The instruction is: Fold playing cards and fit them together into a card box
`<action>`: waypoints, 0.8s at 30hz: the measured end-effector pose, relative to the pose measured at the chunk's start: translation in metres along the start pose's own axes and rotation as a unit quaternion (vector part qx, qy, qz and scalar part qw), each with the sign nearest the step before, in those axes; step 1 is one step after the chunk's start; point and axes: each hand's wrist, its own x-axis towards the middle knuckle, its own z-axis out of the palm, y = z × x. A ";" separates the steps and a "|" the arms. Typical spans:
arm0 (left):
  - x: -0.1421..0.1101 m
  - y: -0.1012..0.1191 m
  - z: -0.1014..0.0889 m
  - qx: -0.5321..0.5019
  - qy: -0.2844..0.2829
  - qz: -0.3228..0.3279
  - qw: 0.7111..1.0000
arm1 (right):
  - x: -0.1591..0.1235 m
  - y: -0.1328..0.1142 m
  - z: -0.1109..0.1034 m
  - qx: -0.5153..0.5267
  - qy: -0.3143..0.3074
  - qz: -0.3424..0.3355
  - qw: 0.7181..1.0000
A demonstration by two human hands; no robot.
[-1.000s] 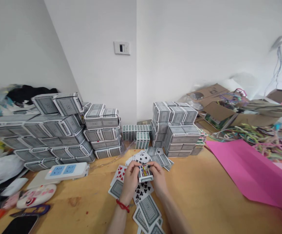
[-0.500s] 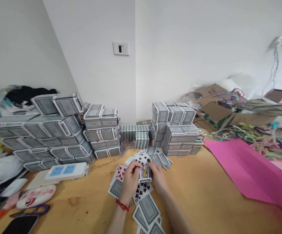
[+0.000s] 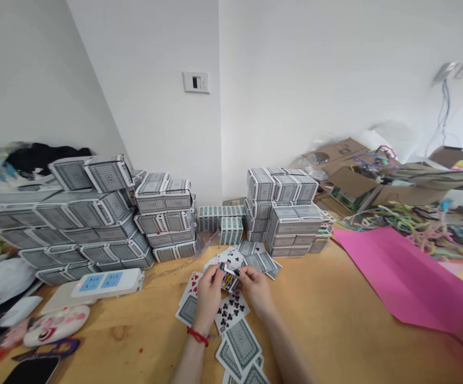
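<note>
Between both hands is a playing card (image 3: 229, 281), a picture card with a bent-over white edge at its top. My left hand (image 3: 209, 294), with a red cord bracelet at the wrist, pinches its left side. On the right side, the fingertips of my right hand (image 3: 257, 291) pinch the upper edge. Below the hands lies a clubs card (image 3: 231, 312), face up. A hearts card (image 3: 192, 282) sticks out left of my left hand. Patterned card backs (image 3: 242, 341) overlap nearer to me, and more loose cards (image 3: 261, 261) lie just beyond the hands.
Blocks made of cards are stacked at the left (image 3: 91, 208), the centre left (image 3: 166, 218) and the right (image 3: 295, 224). A white power strip (image 3: 109, 282) lies left, near a purple-handled cutter (image 3: 57, 348). Pink paper (image 3: 407, 277), tangled yarn (image 3: 407, 226) and a cardboard box (image 3: 355, 184) are at right.
The card in my hands has turned and tilted, and its upper edge is now bent over under my fingertips. Both hands stay in nearly the same place. The view has shifted slightly.
</note>
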 end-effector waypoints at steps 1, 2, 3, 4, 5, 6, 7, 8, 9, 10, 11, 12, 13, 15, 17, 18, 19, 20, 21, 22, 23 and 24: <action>0.000 -0.001 0.001 -0.012 -0.001 -0.006 1.000 | -0.001 0.000 0.002 -0.012 0.005 -0.009 1.000; -0.001 -0.002 0.001 -0.023 -0.003 -0.008 1.000 | -0.001 0.000 0.003 -0.024 0.010 -0.017 1.000; -0.001 -0.002 0.002 -0.031 -0.005 -0.009 0.999 | -0.002 0.000 0.003 -0.035 0.013 -0.025 0.999; -0.002 -0.002 0.003 -0.032 -0.008 -0.010 0.999 | -0.002 0.001 0.004 -0.045 0.015 -0.034 0.998; -0.003 -0.002 0.004 -0.025 -0.011 -0.012 1.000 | -0.002 0.002 0.004 -0.055 0.013 -0.043 0.997; -0.004 -0.001 0.005 -0.010 -0.011 -0.014 1.000 | -0.002 0.003 0.003 -0.065 0.010 -0.051 0.997; -0.005 -0.001 0.005 0.010 -0.009 -0.014 1.000 | -0.002 0.004 0.003 -0.075 0.005 -0.056 0.996; -0.005 0.000 0.004 0.031 -0.002 -0.010 0.999 | -0.002 0.005 0.003 -0.084 -0.002 -0.058 0.995; -0.005 0.000 0.004 0.052 0.007 -0.001 0.999 | -0.002 0.005 0.003 -0.092 -0.009 -0.057 0.994; -0.005 -0.001 0.003 0.072 0.017 0.012 0.997 | -0.003 0.006 0.003 -0.099 -0.015 -0.055 0.993; -0.004 -0.001 0.002 0.088 0.026 0.027 0.995 | -0.003 0.005 0.004 -0.106 -0.020 -0.055 0.993; -0.004 -0.001 0.002 0.103 0.034 0.042 0.993 | -0.004 0.005 0.005 -0.114 -0.023 -0.057 0.992; -0.004 -0.001 0.001 0.117 0.041 0.056 0.991 | -0.004 0.005 0.005 -0.125 -0.024 -0.063 0.990; -0.004 -0.002 0.001 0.140 0.049 0.079 0.986 | -0.006 0.004 0.007 -0.149 -0.019 -0.079 0.986; -0.004 -0.003 0.002 0.154 0.049 0.096 0.982 | -0.007 0.004 0.008 -0.163 -0.004 -0.091 0.982; -0.004 -0.003 0.002 0.158 0.049 0.101 0.981 | -0.007 0.005 0.008 -0.165 0.003 -0.094 0.982; -0.005 -0.004 0.003 0.158 0.050 0.105 0.981 | -0.007 0.006 0.008 -0.164 0.008 -0.094 0.982; -0.005 -0.004 0.003 0.155 0.050 0.106 0.981 | -0.007 0.007 0.008 -0.164 0.011 -0.093 0.982; -0.005 -0.004 0.003 0.151 0.050 0.107 0.981 | -0.006 0.008 0.008 -0.164 0.011 -0.091 0.982; -0.005 -0.004 0.003 0.146 0.050 0.107 0.982 | -0.005 0.009 0.007 -0.165 0.009 -0.090 0.982; -0.006 -0.004 0.003 0.141 0.047 0.107 0.983 | -0.004 0.010 0.007 -0.167 0.010 -0.090 0.982; -0.006 -0.004 0.003 0.137 0.044 0.107 0.984 | -0.003 0.010 0.006 -0.168 0.011 -0.091 0.981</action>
